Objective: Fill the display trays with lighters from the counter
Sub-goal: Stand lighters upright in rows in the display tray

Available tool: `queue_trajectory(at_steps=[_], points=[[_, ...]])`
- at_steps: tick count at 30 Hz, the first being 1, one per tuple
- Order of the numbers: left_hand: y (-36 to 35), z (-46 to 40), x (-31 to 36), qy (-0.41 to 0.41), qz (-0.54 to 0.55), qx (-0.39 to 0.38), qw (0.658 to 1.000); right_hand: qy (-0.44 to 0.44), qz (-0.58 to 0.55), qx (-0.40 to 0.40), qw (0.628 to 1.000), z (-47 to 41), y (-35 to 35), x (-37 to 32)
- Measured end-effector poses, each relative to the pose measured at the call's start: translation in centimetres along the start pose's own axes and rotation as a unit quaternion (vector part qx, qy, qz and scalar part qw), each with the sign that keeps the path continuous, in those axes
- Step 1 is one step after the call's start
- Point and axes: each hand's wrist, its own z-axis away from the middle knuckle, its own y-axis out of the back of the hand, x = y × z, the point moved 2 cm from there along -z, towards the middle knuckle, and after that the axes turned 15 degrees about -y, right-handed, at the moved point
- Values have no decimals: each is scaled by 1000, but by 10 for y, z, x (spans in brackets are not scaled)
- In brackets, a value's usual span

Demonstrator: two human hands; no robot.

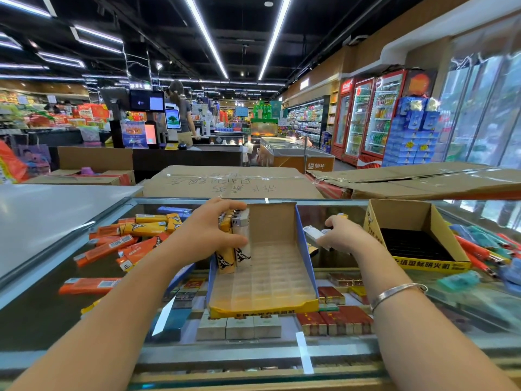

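Note:
A cardboard display tray (270, 277) with a clear slotted insert sits on the glass counter (42, 314) in front of me. My left hand (208, 230) is shut on a bunch of upright lighters (235, 244), yellow and white, standing in the tray's far left corner. Just right of the tray, my right hand (342, 234) is closed around white lighters (313, 234) lying on the glass. A heap of orange and yellow lighters (127, 241) lies on the counter to the left. A second tray (411, 235) with a black insert stands at the right.
Orange, teal and blue lighters (485, 249) lie right of the second tray. Cigarette packs (335, 320) show under the glass. Large cardboard boxes (231, 182) stand behind the counter. A person (183, 114) stands at a far checkout. A white surface (42, 215) adjoins at left.

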Motion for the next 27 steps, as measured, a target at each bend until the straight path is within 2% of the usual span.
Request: queue_trajectory(at_steps=[3,5,8,10,12,14,19,24,27], points=[[3,0,-1,7,-6,-14,1000,-22,15,-3,1000,1,0,3],[4,-1,-2,12,-8,-20,1000,4,9,-27,1000,3,-3,2],[4,-1,-3,15,-10,-24,1000,59,-62,-65,994,7,-4,-2],[4,-1,-3,14,-16,-27,999,63,-86,-47,993,5,-2,-2],[4,0,-2,13,-26,-32,999,35,-44,-5,998,1,0,2],[3,0,-1,11,-33,-35,999,7,5,2,1000,-1,-1,5],[2,0,1,14,-31,-35,999,45,76,-7,996,5,-9,-6],[2,1,3,13,-26,-35,999,86,-37,-44,995,7,-10,-11],[2,1,4,13,-26,-35,999,95,-42,-63,993,9,-10,-14]])
